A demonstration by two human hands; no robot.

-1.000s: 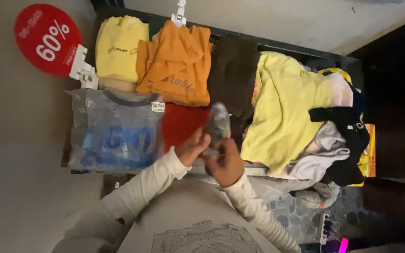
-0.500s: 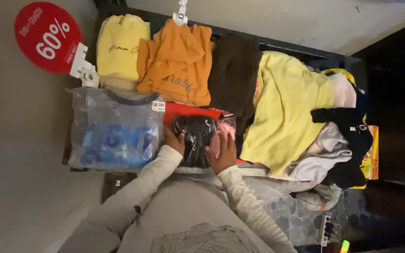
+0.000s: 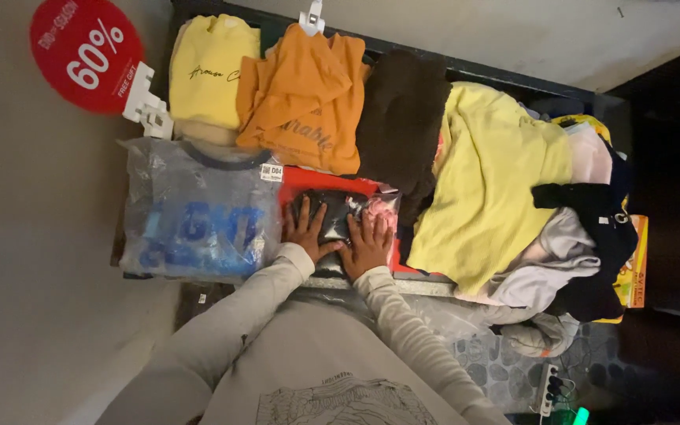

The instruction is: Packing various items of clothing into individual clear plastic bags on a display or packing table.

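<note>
Bagged dark garment (image 3: 340,216) on red cloth (image 3: 320,182), my left hand (image 3: 306,232) and right hand (image 3: 366,245) pressed flat on it, fingers spread, gripping nothing, bagged grey shirt (image 3: 194,208) just beside.

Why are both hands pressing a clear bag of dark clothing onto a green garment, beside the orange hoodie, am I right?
Nearly. In the head view the left hand and right hand press the bag onto a red garment, not green. The orange hoodie is beside it.
</note>
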